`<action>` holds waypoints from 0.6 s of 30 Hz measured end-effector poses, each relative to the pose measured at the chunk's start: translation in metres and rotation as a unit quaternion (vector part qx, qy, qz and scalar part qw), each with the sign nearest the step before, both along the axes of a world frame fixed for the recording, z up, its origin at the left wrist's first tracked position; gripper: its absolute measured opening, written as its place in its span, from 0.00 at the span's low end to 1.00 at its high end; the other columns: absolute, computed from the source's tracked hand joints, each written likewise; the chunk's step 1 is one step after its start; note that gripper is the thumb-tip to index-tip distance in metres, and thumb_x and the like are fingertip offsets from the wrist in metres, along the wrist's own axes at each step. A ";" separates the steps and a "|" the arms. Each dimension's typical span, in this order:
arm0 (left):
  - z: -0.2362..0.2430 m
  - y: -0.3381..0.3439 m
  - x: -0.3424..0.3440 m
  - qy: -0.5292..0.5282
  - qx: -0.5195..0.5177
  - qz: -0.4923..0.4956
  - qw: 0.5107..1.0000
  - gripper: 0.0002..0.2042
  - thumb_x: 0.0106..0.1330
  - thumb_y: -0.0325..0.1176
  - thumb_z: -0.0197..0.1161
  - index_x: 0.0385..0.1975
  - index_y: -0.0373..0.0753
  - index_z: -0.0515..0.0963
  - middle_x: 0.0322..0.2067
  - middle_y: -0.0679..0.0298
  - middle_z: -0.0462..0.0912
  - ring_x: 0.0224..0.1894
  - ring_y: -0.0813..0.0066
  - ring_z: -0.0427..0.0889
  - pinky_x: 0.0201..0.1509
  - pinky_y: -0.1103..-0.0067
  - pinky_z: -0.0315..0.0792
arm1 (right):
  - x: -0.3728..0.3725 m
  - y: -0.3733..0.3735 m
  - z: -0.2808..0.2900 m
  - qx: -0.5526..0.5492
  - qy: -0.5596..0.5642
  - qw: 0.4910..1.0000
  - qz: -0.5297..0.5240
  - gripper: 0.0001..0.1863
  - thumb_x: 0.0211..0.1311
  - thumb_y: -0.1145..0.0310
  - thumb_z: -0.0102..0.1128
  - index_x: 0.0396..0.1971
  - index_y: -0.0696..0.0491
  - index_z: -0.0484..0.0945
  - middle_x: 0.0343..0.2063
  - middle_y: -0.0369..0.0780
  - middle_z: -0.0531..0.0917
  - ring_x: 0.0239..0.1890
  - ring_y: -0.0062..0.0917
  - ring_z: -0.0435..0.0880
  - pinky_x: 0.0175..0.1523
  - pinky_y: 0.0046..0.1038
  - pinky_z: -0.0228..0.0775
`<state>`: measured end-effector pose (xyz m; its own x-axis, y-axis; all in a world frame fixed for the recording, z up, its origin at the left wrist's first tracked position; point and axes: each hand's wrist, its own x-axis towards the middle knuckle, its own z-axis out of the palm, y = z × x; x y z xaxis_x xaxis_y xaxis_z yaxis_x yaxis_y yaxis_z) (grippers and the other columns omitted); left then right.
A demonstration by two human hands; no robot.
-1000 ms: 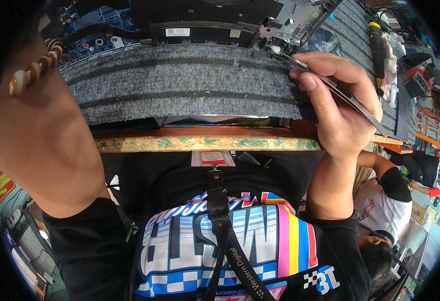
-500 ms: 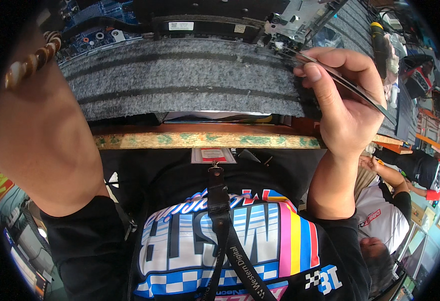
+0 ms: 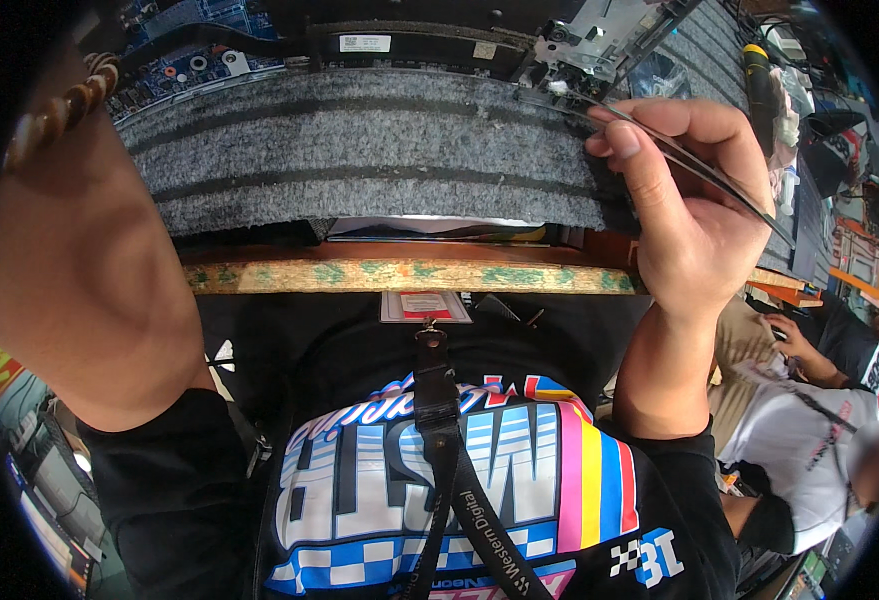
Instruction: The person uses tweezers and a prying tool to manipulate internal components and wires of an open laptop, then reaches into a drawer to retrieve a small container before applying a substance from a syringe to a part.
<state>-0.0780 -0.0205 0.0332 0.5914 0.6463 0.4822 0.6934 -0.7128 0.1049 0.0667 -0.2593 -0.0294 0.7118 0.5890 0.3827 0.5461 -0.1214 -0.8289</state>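
Note:
My right hand (image 3: 694,200) is closed, thumb and fingers pinching a pair of slim metal tweezers (image 3: 727,189). The tweezers' tips point up and left to a small white piece (image 3: 558,88) at the lower corner of an opened laptop's bare metal frame (image 3: 584,45); whether they grip it I cannot make out. Left of there lie a long black battery-like bar (image 3: 424,52) with a white label and a blue circuit board (image 3: 197,65). Only my left forearm (image 3: 84,260), with a beaded bracelet (image 3: 69,105), shows; the hand lies beyond the upper left rim.
A grey ribbed mat (image 3: 359,130) covers the bench, whose wooden front edge (image 3: 409,277) is worn. Papers (image 3: 429,228) sit on a shelf beneath. A yellow-and-black screwdriver-like tool (image 3: 756,75) lies at the right. Another person (image 3: 799,430) is at the far right.
My right hand stays almost in place, the tweezers tilting slightly. The laptop parts sit slightly higher in view. The other person at the right has shifted posture.

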 end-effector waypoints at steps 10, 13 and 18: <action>-0.021 0.006 -0.003 0.045 0.049 0.000 0.998 0.17 0.80 0.32 0.57 0.35 0.17 0.76 0.24 0.51 0.83 0.17 0.69 0.81 0.15 0.77 0.77 | -0.003 0.000 -0.001 0.006 0.003 1.000 -0.007 0.09 0.69 0.83 0.69 0.45 0.65 0.79 0.42 0.51 0.90 0.40 0.29 0.91 0.51 0.27 0.84; -0.021 0.017 -0.011 0.052 0.038 0.043 0.997 0.17 0.80 0.32 0.57 0.37 0.18 0.76 0.24 0.53 0.83 0.18 0.71 0.81 0.15 0.78 0.76 | -0.004 0.000 0.000 0.013 0.005 1.000 -0.009 0.09 0.69 0.84 0.69 0.45 0.65 0.79 0.42 0.51 0.90 0.40 0.29 0.91 0.51 0.28 0.84; 0.017 0.016 0.004 0.090 -0.165 0.128 0.974 0.17 0.81 0.34 0.57 0.41 0.19 0.77 0.25 0.54 0.83 0.18 0.73 0.80 0.15 0.79 0.74 | -0.005 0.003 0.001 0.017 0.003 1.000 -0.007 0.10 0.68 0.84 0.69 0.45 0.65 0.79 0.42 0.52 0.90 0.41 0.29 0.91 0.51 0.28 0.85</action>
<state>-0.0745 -0.0044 0.0507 0.4461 0.8859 0.1269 0.8723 -0.4621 0.1599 0.0616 -0.2566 -0.0280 0.7220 0.5663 0.3976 0.5396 -0.1012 -0.8358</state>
